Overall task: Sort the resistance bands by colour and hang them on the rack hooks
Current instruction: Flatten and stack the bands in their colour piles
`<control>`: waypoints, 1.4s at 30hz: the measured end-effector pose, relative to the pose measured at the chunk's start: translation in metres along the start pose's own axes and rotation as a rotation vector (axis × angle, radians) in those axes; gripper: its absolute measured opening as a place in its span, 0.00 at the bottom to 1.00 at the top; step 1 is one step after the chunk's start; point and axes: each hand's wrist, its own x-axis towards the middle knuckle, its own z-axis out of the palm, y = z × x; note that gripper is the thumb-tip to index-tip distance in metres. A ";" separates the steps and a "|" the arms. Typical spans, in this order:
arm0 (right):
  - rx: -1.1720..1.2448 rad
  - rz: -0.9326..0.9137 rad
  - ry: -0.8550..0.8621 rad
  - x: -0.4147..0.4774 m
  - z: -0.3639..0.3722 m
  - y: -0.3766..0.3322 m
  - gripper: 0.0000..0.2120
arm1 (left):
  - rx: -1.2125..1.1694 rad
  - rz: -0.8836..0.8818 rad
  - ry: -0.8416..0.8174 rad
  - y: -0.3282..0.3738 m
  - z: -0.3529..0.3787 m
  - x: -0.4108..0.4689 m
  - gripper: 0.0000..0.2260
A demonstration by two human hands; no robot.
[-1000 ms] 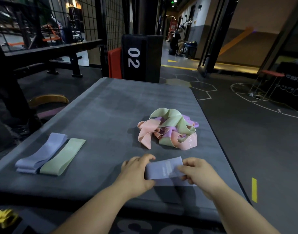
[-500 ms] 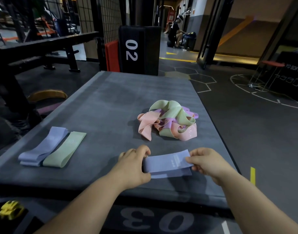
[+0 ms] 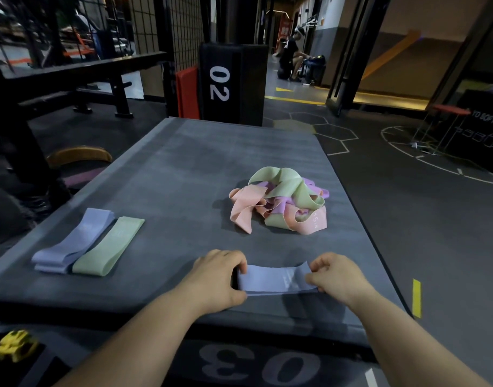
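Left hand (image 3: 217, 277) and right hand (image 3: 330, 276) each pinch an end of a lilac band (image 3: 276, 280), flat at the mat's (image 3: 183, 169) near edge. Sorted far left: lilac stack (image 3: 72, 244), green band (image 3: 108, 248). Tangled pile (image 3: 278, 203) remains unsorted; none appear hung, no rack in view.

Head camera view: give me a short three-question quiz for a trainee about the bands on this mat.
1. True or false: the left hand and the right hand each grip an end of the lilac band.
2. The sorted bands lying flat at the left of the mat are: A) lilac and green, B) pink and green, C) pink and purple.
3. Fill in: the tangled pile holds pink, purple and ____ bands.
Key: 1 true; 2 A; 3 green.
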 end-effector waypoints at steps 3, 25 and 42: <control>-0.030 -0.011 0.014 -0.001 0.002 0.000 0.08 | -0.004 -0.007 -0.008 0.001 -0.001 0.000 0.16; -0.054 -0.057 0.033 0.000 0.002 -0.003 0.09 | -0.073 -0.205 0.028 0.011 0.002 0.004 0.17; 0.434 0.023 0.003 -0.001 -0.005 -0.007 0.05 | -0.276 -0.186 0.119 0.013 -0.002 0.006 0.11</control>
